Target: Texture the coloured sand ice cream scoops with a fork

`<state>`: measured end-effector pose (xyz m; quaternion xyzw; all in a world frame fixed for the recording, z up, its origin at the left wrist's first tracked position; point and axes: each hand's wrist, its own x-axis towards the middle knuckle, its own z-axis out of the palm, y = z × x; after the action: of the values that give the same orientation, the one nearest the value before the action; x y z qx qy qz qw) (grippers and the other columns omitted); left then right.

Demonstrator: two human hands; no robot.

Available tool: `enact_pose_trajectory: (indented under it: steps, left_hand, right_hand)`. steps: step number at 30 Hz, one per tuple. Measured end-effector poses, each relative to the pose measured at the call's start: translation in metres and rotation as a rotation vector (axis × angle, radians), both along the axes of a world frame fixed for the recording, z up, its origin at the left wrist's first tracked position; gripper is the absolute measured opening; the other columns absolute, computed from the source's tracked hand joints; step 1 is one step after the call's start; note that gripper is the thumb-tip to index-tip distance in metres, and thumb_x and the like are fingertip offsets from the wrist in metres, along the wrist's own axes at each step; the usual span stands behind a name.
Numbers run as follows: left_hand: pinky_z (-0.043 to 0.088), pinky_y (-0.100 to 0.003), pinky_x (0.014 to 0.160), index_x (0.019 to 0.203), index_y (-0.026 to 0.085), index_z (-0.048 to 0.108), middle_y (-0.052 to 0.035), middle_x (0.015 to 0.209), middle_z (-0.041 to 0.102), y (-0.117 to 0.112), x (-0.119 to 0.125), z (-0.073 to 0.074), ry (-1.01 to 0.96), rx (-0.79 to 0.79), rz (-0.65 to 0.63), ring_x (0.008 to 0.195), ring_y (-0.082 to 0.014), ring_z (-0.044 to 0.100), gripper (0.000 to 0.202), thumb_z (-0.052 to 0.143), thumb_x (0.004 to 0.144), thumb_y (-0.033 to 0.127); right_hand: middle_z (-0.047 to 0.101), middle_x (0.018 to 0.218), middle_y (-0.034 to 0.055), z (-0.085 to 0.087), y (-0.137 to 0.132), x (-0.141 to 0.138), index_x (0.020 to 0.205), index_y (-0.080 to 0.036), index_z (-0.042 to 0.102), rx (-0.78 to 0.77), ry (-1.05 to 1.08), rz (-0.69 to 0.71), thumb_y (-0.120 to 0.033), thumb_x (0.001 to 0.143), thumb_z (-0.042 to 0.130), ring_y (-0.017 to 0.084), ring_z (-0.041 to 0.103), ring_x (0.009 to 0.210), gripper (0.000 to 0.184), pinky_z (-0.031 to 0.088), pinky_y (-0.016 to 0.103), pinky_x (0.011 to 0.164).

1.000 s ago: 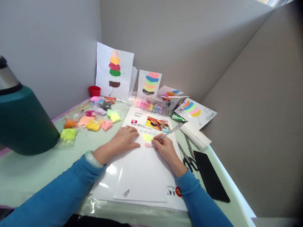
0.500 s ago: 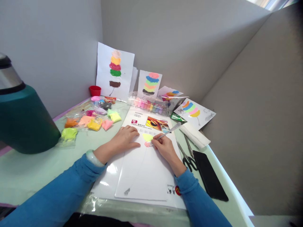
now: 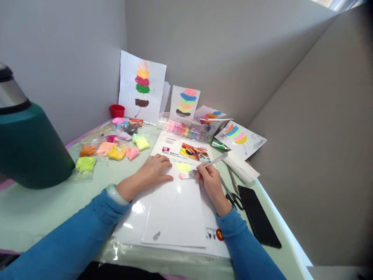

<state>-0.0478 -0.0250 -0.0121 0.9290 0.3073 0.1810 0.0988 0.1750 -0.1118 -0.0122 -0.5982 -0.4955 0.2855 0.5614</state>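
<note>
My right hand (image 3: 211,182) is closed around the middle of a metal fork (image 3: 189,174). The fork's tines lie over a small pink patch of clay (image 3: 181,177) on the white paper (image 3: 171,214). Just above the pink is a yellow-green clay patch (image 3: 184,167). My left hand (image 3: 154,173) rests with fingers stretched out on the paper's left side, near the clay and holding nothing. Beneath the paper lies a larger printed paper pack (image 3: 215,249) in clear plastic.
Several bags of coloured clay (image 3: 116,151) lie left, beside a large teal bottle (image 3: 32,147). Finished pictures (image 3: 142,89) lean on the wall behind a clear case (image 3: 186,130). Scissors (image 3: 233,196), a black phone-like slab (image 3: 259,217) and white tissue (image 3: 241,167) lie right.
My right hand has shifted right and slightly up, with the fork now lying flatter and its tines showing more. My left hand has stayed in place.
</note>
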Motion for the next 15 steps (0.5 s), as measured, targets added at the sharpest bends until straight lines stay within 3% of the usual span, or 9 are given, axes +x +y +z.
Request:
enact_pose_trajectory:
  steps: [8,15]
  left_hand:
    - [0.038,-0.042,0.092,0.107,0.020,0.065,-0.0096,0.116,0.062,0.0032,-0.0005,-0.0035,-0.001,0.003,-0.014,0.110,-0.0281,0.051,0.037,0.062,0.082,0.047]
    - [0.039,-0.043,0.090,0.104,0.021,0.066,-0.0095,0.113,0.063,0.0003,0.0007,0.0001,-0.004,0.005,0.001,0.107,-0.0285,0.052,0.034,0.063,0.081,0.046]
  right_hand:
    - [0.048,0.047,-0.0052,0.0009,0.0037,0.0023,0.065,-0.020,0.052,0.031,0.179,-0.136,-0.039,0.078,0.057,0.009,0.038,0.042,0.023,0.028,0.024,0.043]
    - [0.054,0.047,-0.0025,-0.0006,0.0026,-0.0020,0.064,-0.019,0.057,-0.053,0.021,-0.066,-0.037,0.078,0.057,0.011,0.043,0.044,0.022,0.033,0.024,0.047]
